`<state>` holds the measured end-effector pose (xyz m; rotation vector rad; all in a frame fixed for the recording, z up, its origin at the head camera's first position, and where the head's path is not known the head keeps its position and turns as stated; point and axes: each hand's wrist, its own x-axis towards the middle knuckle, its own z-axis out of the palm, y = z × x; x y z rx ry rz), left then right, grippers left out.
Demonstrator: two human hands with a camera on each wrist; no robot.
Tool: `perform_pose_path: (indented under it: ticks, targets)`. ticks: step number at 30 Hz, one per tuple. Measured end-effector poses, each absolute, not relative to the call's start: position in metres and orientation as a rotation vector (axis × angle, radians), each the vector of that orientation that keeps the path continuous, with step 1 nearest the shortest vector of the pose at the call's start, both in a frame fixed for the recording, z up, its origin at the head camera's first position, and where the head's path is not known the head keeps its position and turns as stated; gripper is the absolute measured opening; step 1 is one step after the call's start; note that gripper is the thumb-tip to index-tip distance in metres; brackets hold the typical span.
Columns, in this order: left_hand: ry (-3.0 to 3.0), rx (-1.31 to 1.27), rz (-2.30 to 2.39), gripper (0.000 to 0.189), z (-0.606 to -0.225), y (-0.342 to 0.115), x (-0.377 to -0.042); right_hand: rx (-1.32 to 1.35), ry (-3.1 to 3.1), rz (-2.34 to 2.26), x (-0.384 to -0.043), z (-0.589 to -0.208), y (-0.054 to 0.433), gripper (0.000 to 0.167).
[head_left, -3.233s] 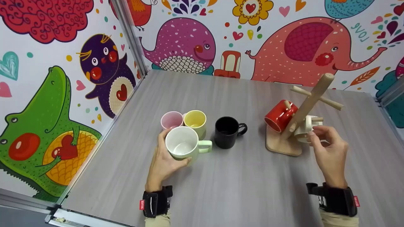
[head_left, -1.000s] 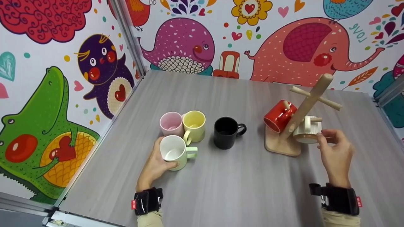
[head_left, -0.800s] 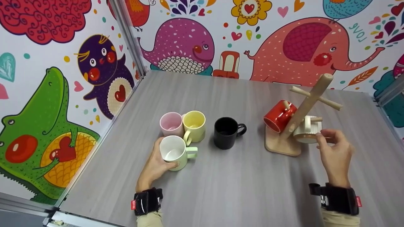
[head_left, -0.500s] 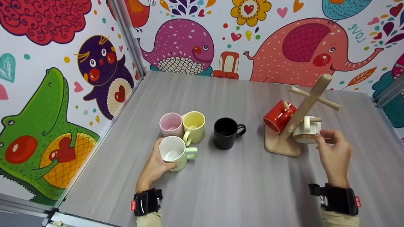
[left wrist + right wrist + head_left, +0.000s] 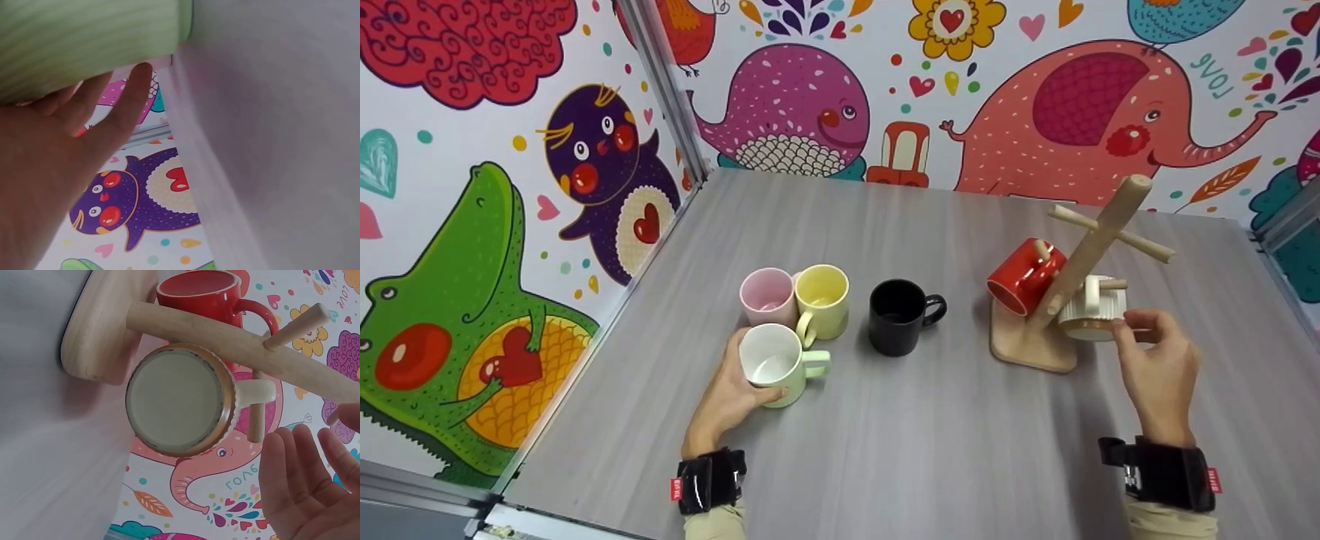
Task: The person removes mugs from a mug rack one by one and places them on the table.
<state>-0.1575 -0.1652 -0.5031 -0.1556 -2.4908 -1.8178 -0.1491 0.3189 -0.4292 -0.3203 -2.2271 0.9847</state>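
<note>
My left hand [image 5: 726,401] grips a light green mug [image 5: 791,379] from its left side, thumb at the front and fingers behind. The mug stands upright, its handle pointing right. On a wooden mug tree [image 5: 1099,232] hang a red mug [image 5: 1020,281] and a white ribbed mug [image 5: 1102,307], the latter tilted with its handle over a peg. Beside that white mug is my right hand [image 5: 1159,367], fingers loosely bent. In the right wrist view, a gap shows between its fingertips and the mug, whose pale base [image 5: 174,399] faces the camera.
Behind the green mug stand a pink mug [image 5: 767,292] and a yellow mug [image 5: 823,300], side by side. A black mug [image 5: 896,319] is between them and the mug tree. Cartoon-printed wall panels [image 5: 945,97] bound the grey table [image 5: 930,442] at the back and left.
Since the oldest frame, my left hand has brought the green mug left and closer to me. My right hand has drawn back from the white mug's handle. Over the last second, both hands stay still.
</note>
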Motion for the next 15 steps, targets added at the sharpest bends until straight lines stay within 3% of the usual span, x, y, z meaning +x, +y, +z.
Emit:
perform_pose_path:
  ticks: [15]
  targets:
    - [-2.519,-0.128,-1.829,0.098,-0.5033,-0.1662,-0.1604,-0.313,-2.249,1.004,-0.1499,-0.4323,0.3221,0.015]
